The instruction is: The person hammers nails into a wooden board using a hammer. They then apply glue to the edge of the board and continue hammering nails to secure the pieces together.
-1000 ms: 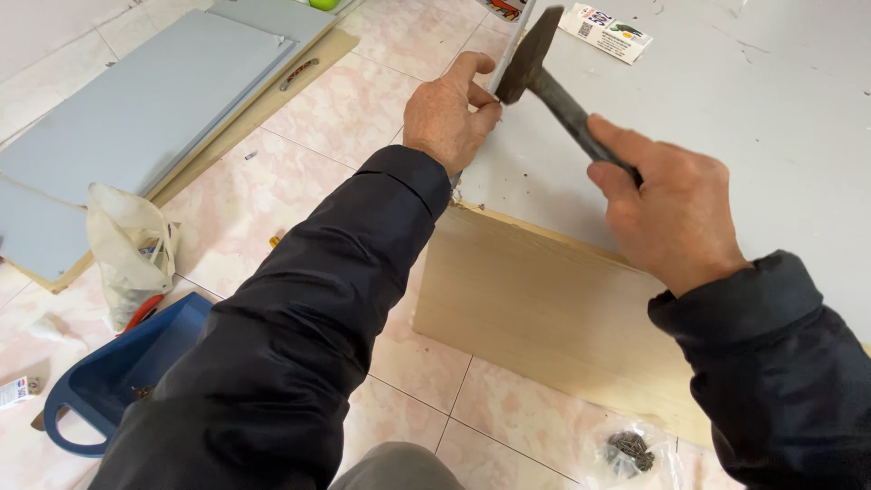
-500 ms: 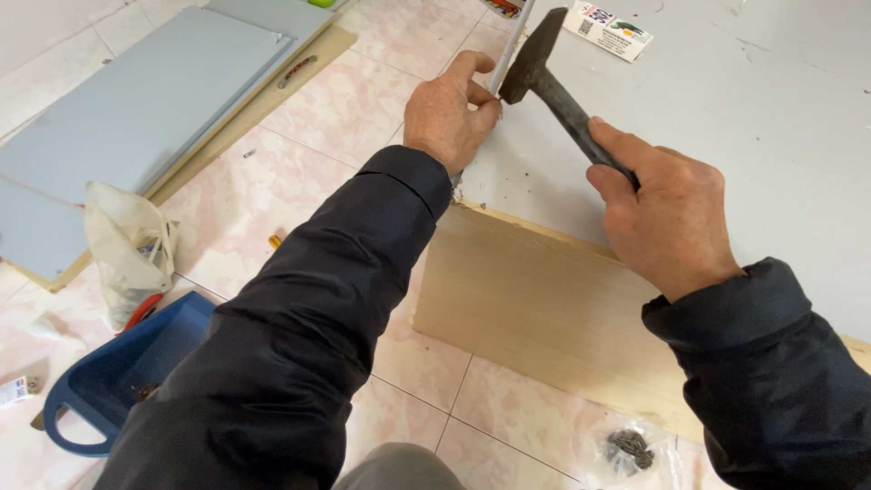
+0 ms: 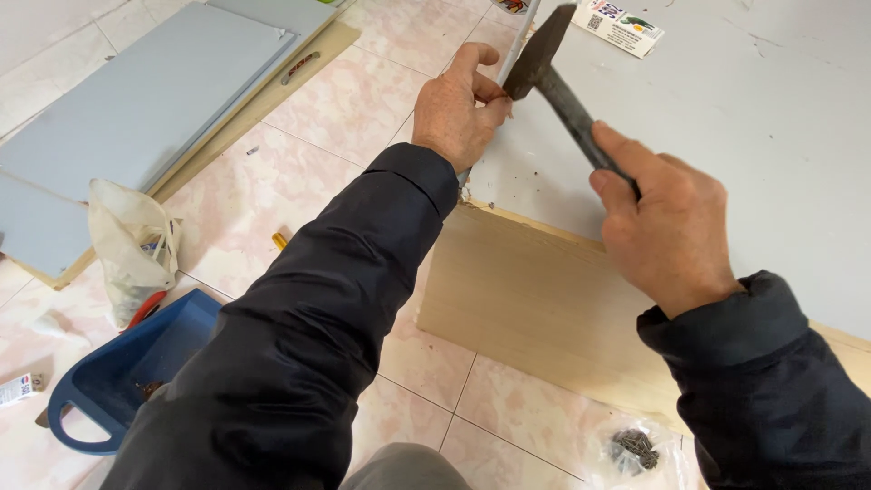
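At about 9 o'clock a blue plastic scoop [image 3: 118, 377] is lying on the tiled floor [image 3: 363, 100], with a thin plastic bag [image 3: 132, 245] just above it and flat grey panels [image 3: 136, 118] at 10 o'clock. Moving right, the left hand [image 3: 458, 109] is resting at 12 o'clock on the edge of the large grey board [image 3: 753, 118]; its fingers [image 3: 485, 91] are pinched closed, probably on a small nail, but the nail itself is too small to see. The hammer [image 3: 553, 77] head is hanging just beside those fingertips, almost touching them. The right hand [image 3: 667, 227], at 3 o'clock, is gripping the hammer handle with the fingers wrapped closed around it. Below the board, a light wooden side panel [image 3: 535, 308] is standing on the floor, and a little bag of dark screws [image 3: 635, 449] is lying at 5 o'clock.

In my judgement, the danger is a blow landing on the left fingertips, because they are so near the hammer head; a slanted hit could also bend the nail or mark the board.
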